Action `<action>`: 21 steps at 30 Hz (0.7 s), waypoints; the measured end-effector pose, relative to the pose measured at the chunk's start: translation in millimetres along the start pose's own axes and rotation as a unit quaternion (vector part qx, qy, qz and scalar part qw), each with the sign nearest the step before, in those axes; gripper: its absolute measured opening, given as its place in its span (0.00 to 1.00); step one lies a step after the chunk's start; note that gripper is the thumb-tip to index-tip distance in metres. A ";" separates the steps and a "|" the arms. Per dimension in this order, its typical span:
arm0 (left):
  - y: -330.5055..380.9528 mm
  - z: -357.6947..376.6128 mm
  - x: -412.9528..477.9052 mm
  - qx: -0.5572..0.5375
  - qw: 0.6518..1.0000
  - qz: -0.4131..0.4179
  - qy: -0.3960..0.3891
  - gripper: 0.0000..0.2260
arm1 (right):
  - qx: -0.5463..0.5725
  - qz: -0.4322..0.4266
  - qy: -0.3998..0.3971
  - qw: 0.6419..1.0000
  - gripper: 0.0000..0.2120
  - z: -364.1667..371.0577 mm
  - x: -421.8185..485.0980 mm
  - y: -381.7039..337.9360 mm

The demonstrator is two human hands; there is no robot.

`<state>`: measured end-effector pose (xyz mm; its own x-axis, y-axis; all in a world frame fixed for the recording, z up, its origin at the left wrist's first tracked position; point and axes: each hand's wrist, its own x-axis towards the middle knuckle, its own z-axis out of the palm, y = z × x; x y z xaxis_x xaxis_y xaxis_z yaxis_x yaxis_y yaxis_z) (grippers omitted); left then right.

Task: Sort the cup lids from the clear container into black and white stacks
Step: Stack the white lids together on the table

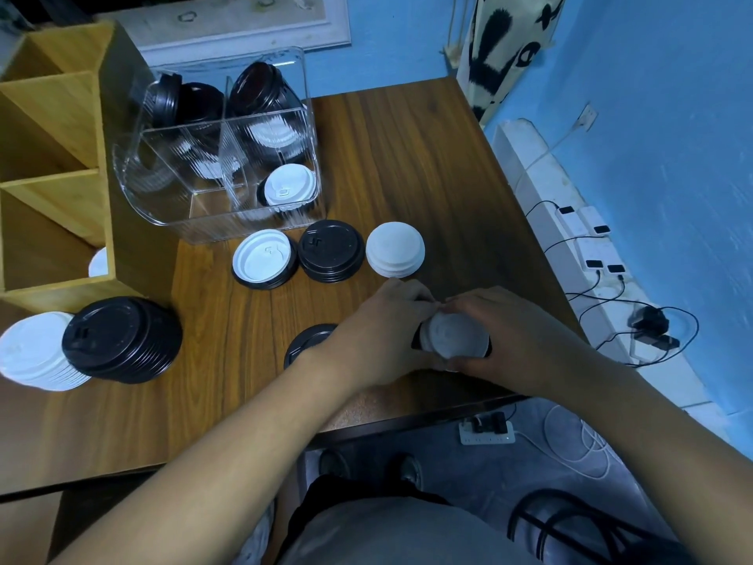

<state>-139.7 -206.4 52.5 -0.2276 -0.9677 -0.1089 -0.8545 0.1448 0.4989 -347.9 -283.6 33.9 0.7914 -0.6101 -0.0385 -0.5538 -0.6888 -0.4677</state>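
Note:
My left hand [379,332] and my right hand [501,332] together grip a small mixed bunch of lids [454,338], white on top with black edges showing. A black lid [303,344] lies flat just left of my left wrist. The clear container [171,173] stands at the back left with black and white lids inside. In front of it sit a white lid on black ones [265,258], a black stack [331,250] and a white stack [395,250]. At the far left stand a tall black stack [122,340] and a white stack [32,352].
A wooden compartment organiser [53,165] stands at the left, with a white lid [99,263] peeking beside it. The wooden table [407,157] ends close to my body and at the right. Power strips and cables lie on the floor at the right.

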 end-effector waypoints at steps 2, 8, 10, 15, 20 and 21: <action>2.9 -6.6 -5.3 0.009 1.000 0.014 0.005 0.28 | 0.023 0.005 0.009 1.000 0.35 6.0 -0.8 -0.3; -30.9 -39.8 -26.4 0.013 0.989 -0.042 0.139 0.28 | -0.032 -0.029 -0.008 0.999 0.40 -1.6 -0.4 -6.2; -51.2 -51.6 -28.4 0.043 0.977 -0.072 0.195 0.25 | -0.039 -0.041 -0.011 0.998 0.40 -3.7 6.4 -11.8; -85.7 -67.0 -36.4 0.095 0.960 -0.118 0.234 0.24 | -0.010 -0.008 0.016 1.000 0.38 -28.9 41.2 -24.9; -97.4 -60.2 -52.0 0.122 0.951 -0.128 0.255 0.24 | -0.017 -0.010 0.042 0.999 0.39 -45.1 94.8 -28.9; -101.1 -57.9 -55.3 0.126 0.948 -0.133 0.261 0.25 | -0.021 -0.015 0.028 0.999 0.39 -45.2 103.1 -28.2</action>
<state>-13.7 -179.5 57.9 0.2167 -0.9379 0.2708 -0.9487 -0.1369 0.2851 -262.4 -344.8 83.0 0.7926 -0.6092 0.0257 -0.5410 -0.7221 -0.4311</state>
